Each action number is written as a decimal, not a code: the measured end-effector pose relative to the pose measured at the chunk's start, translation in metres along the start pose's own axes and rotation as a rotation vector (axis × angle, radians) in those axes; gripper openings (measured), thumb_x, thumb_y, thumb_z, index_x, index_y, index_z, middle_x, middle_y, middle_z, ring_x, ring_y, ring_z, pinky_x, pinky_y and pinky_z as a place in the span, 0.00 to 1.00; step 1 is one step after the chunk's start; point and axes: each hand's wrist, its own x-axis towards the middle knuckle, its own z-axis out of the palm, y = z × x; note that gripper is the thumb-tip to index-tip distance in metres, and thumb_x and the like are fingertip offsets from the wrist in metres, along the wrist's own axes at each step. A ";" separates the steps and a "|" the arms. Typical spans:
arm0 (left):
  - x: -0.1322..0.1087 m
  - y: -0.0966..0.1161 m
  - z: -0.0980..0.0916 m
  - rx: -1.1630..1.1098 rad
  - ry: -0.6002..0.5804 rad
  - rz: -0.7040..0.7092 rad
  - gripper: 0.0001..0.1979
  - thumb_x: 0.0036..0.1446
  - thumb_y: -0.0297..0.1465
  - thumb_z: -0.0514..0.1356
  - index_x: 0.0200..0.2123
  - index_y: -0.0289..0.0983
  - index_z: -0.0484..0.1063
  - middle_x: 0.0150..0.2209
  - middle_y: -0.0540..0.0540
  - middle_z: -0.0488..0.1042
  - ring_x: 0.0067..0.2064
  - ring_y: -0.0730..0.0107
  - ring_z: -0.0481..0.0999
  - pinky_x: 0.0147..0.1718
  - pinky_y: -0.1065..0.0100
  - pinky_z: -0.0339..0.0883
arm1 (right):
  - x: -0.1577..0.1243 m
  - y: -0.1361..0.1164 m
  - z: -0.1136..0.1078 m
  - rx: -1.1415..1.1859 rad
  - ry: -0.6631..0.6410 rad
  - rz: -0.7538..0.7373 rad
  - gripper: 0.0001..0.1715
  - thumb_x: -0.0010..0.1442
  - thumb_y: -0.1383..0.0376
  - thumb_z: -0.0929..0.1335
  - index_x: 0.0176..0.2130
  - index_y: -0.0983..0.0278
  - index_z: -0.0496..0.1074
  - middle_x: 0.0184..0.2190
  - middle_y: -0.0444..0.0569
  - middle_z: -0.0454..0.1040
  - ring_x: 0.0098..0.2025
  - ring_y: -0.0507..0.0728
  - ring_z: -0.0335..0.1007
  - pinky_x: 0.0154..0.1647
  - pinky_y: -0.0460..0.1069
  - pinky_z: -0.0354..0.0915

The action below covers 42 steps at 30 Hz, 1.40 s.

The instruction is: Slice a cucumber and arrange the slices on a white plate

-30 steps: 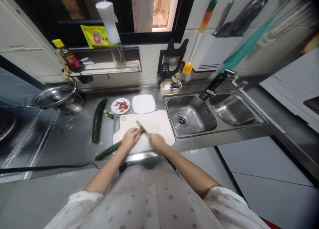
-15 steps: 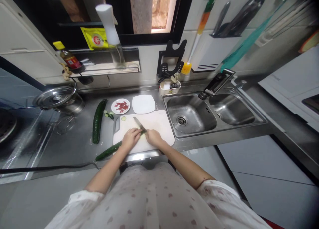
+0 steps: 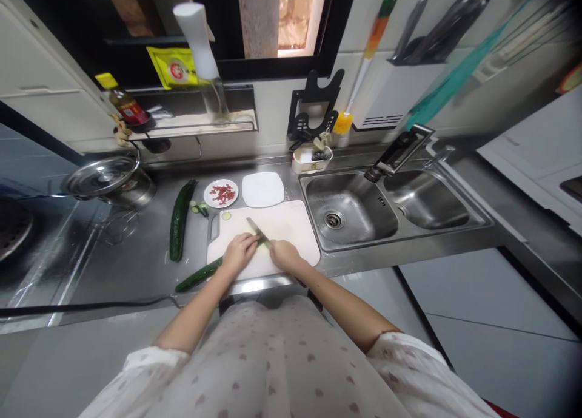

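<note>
On a white cutting board [image 3: 291, 224], my right hand [image 3: 285, 255] is wrapped round the handle of a knife [image 3: 256, 229], whose blade points away and to the left. My left hand [image 3: 239, 252] is closed over a cucumber [image 3: 199, 275] that lies slantwise, its near end sticking out past the board's left edge. The blade rests at the cucumber's cut end, close to my left fingertips. A pale cucumber slice [image 3: 226, 215] lies at the board's upper left corner. Part of the cucumber is hidden under my left hand.
A second whole cucumber [image 3: 180, 221] and some cut cucumber ends [image 3: 199, 208] lie left of the board. Behind it stand a small plate with red bits [image 3: 208, 195] and a white square plate [image 3: 262, 188]. A double sink [image 3: 313, 239] is at right, a lidded pot [image 3: 131, 190] at left.
My right hand and the knife have shifted slightly to the right. My left hand keeps its place on the cucumber. The view has moved a little.
</note>
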 end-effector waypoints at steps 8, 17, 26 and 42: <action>0.000 0.001 -0.001 0.002 -0.011 0.001 0.15 0.64 0.34 0.53 0.49 0.41 0.75 0.41 0.44 0.75 0.44 0.65 0.72 0.44 0.64 0.66 | 0.021 -0.006 0.001 0.027 0.028 -0.020 0.19 0.65 0.69 0.57 0.49 0.70 0.71 0.43 0.59 0.77 0.46 0.59 0.73 0.44 0.48 0.64; -0.001 -0.002 0.002 0.002 -0.002 0.006 0.14 0.64 0.34 0.53 0.48 0.40 0.75 0.41 0.44 0.75 0.43 0.65 0.72 0.44 0.64 0.67 | 0.006 0.001 0.002 0.009 0.003 0.005 0.17 0.65 0.69 0.58 0.47 0.70 0.72 0.42 0.58 0.77 0.45 0.59 0.73 0.43 0.48 0.64; -0.001 -0.004 0.003 -0.009 -0.010 -0.001 0.14 0.63 0.33 0.53 0.48 0.42 0.75 0.42 0.44 0.75 0.44 0.64 0.72 0.45 0.63 0.67 | 0.010 -0.003 -0.002 -0.008 -0.035 0.007 0.19 0.65 0.69 0.57 0.48 0.70 0.71 0.44 0.60 0.76 0.48 0.60 0.72 0.45 0.49 0.65; 0.000 -0.001 -0.001 -0.002 -0.039 -0.006 0.14 0.64 0.34 0.53 0.49 0.41 0.75 0.42 0.44 0.75 0.44 0.64 0.71 0.45 0.63 0.66 | 0.017 -0.006 0.002 0.015 -0.004 -0.006 0.20 0.65 0.70 0.57 0.49 0.70 0.71 0.44 0.60 0.76 0.48 0.60 0.73 0.46 0.49 0.65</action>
